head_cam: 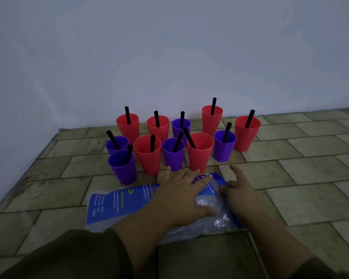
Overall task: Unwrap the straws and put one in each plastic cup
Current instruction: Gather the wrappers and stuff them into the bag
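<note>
Left hand (181, 190), fingers spread flat on plastic bag (117, 202), right hand (238, 192) grip unclear, cups (147, 158) beyond.

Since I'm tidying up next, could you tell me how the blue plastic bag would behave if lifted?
The bag looks thin and crinkled, so probably floppy and light. Its glossy film may slide on the tiles.

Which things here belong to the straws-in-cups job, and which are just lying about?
Job:
- six red cups
- five purple cups
- a black straw in every cup
- blue-and-clear plastic bag, probably the straws' packaging
- left hand and right hand, both on the bag

Not part of it:
- tiled floor
- wall
</note>
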